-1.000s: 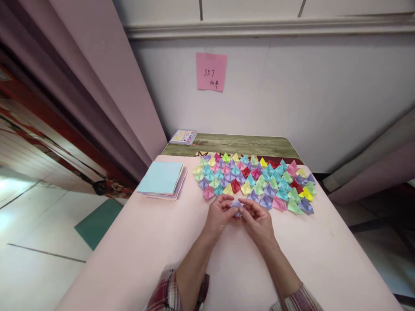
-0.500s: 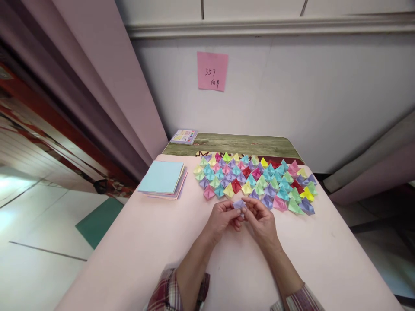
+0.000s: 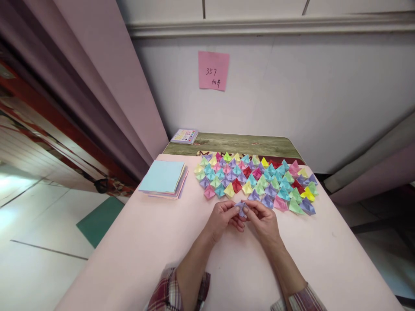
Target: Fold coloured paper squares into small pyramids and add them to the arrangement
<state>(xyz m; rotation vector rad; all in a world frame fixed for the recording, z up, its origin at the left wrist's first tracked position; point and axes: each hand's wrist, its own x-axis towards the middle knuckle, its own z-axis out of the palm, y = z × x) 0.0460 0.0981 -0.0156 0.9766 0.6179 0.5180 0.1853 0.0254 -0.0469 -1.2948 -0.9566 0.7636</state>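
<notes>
Pink table (image 3: 136, 255), open at near edge; left hand (image 3: 223, 218), right hand (image 3: 265, 222): grip on lilac paper (image 3: 240, 208).

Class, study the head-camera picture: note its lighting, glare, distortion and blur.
Head view: soft, even light, faint shadows under the left hand and right hand; glare whitens the floor far left; wide lens splays the curtain and table edges; plaid sleeve at the bottom is blurred; lilac folded paper fairly sharp.

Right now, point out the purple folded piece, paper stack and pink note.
purple folded piece (image 3: 240, 207): head view, middle.
paper stack (image 3: 162, 176): head view, blue top sheet.
pink note (image 3: 213, 70): head view, centre.
</notes>
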